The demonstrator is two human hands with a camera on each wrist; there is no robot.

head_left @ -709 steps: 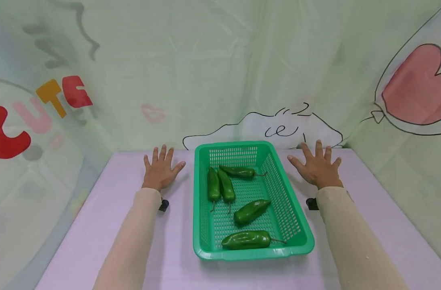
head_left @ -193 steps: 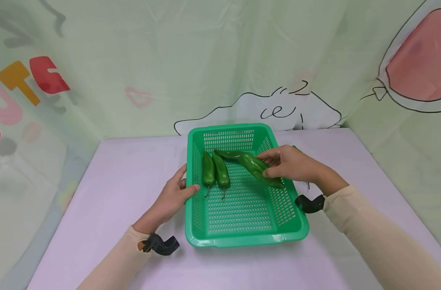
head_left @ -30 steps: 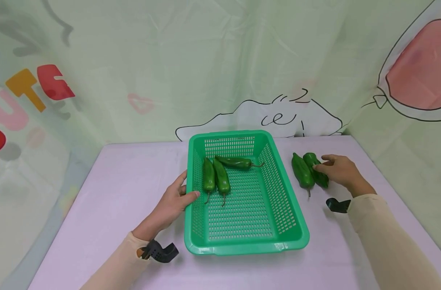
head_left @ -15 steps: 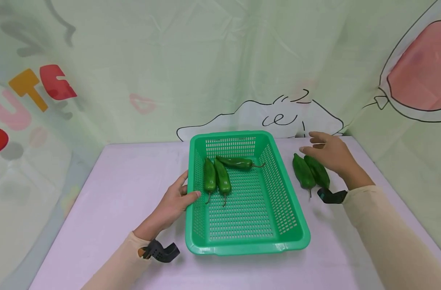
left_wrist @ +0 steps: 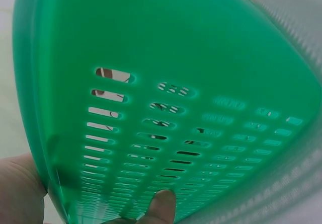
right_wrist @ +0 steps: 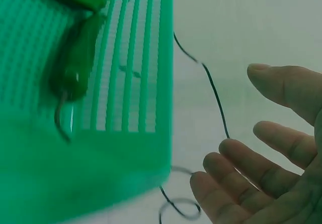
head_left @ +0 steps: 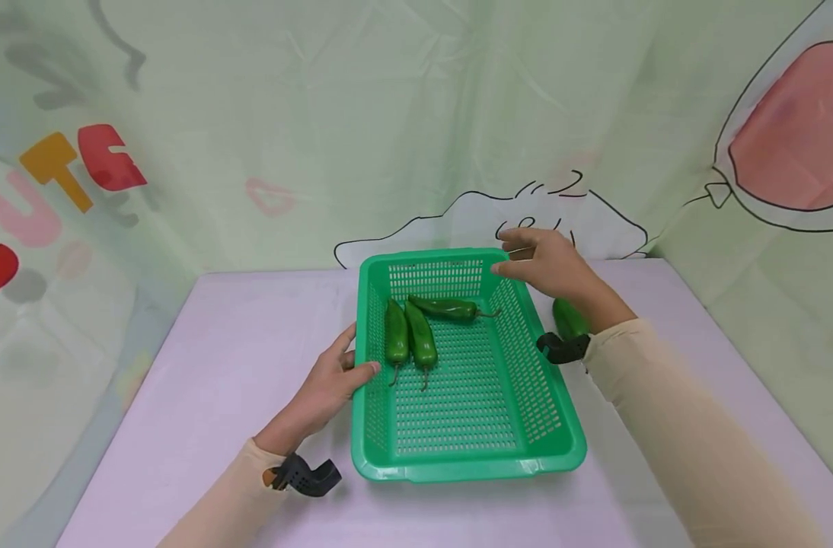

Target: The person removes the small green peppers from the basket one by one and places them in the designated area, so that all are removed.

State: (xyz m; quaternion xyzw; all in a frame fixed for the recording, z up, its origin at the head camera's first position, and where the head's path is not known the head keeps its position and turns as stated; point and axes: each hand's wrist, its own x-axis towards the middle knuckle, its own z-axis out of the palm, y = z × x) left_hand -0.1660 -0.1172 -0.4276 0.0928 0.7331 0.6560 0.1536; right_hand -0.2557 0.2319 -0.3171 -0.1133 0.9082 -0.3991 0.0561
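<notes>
A green plastic basket (head_left: pixel 467 469) with slotted walls stands on the table. Its left rim is gripped by my left hand (head_left: pixel 323 384), thumb over the edge and fingers along the outer wall; in the left wrist view a fingertip (left_wrist: pixel 162 206) lies against that wall. Inside are three green peppers: one upright in view at the left (head_left: pixel 397 332), a pepper (head_left: pixel 421 335) beside it, and a pepper (head_left: pixel 447 307) lying crosswise behind. My right hand (head_left: pixel 550 262) hovers by the back right corner, fingers spread and holding nothing, as the right wrist view also shows.
Right of the basket, a pepper (head_left: pixel 570 318) on the lilac table (head_left: pixel 252 327) is partly covered by my right wrist and its black camera (head_left: pixel 563 348). My right arm hides the area behind it. A printed curtain (head_left: pixel 389 137) closes off the back and sides.
My right hand has let go of the pepper on the right, risen, and moved left to the basket's back right corner. My left hand keeps its grip on the rim.
</notes>
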